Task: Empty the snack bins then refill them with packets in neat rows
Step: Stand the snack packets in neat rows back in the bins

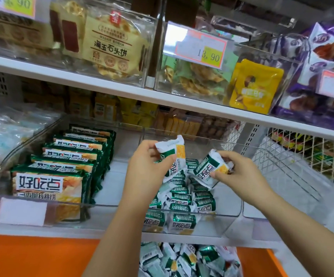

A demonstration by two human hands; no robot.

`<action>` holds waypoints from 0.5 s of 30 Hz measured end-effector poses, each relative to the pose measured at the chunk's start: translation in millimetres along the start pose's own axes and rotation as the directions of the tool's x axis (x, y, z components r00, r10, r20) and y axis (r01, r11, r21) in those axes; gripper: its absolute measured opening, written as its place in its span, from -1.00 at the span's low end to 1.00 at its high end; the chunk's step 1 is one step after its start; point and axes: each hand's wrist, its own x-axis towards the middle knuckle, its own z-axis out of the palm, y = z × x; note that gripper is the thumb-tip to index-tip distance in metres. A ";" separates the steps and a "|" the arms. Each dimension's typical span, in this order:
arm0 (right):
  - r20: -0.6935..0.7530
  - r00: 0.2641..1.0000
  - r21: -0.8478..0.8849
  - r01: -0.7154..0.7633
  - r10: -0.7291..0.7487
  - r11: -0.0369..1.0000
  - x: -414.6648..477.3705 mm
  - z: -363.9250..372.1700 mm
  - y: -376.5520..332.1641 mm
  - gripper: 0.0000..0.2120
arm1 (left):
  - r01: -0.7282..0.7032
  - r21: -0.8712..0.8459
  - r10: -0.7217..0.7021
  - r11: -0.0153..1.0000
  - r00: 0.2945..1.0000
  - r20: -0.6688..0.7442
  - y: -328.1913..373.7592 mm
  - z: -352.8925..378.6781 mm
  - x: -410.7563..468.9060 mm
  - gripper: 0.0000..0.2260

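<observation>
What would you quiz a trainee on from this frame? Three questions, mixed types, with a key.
1. True or false: the left hand and the right hand each hold one small packet over the middle bin.
2. Multiple choice: the loose pile of packets lies
A) below the shelf with the bins
B) in a wire basket
C) on the upper shelf
3. Fill in: the large green packs stand in a row in the bin to the ___ of the middle bin.

Key: 1 true; 2 A; 3 left.
</observation>
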 end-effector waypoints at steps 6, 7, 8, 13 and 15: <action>0.137 0.990 0.285 0.006 -0.047 0.959 -43.9 -16.2 3.9 -0.58 | 0.041 0.057 -0.054 0.998 0.967 0.248 -6.2 39.8 -20.2 -0.87; 0.139 0.989 0.302 0.000 -0.044 0.953 -47.8 -15.8 6.8 -0.58 | 0.068 0.055 -0.082 0.996 0.946 0.315 -6.9 44.7 -24.1 -0.89; 0.133 0.990 0.311 -0.007 -0.036 0.950 -50.6 -15.3 10.3 -0.58 | 0.082 0.076 -0.104 0.994 0.925 0.366 -6.5 48.4 -27.9 -0.87; 0.087 0.995 0.314 0.020 -0.050 0.949 -53.3 -11.4 28.0 -0.57 | 0.101 0.167 -0.172 0.981 0.850 0.497 -3.3 56.1 -40.1 -0.55; 0.093 0.994 0.288 0.032 -0.061 0.957 -50.7 -15.3 32.8 -0.57 | 0.095 0.202 -0.185 0.975 0.850 0.493 -2.8 59.2 -40.5 -0.44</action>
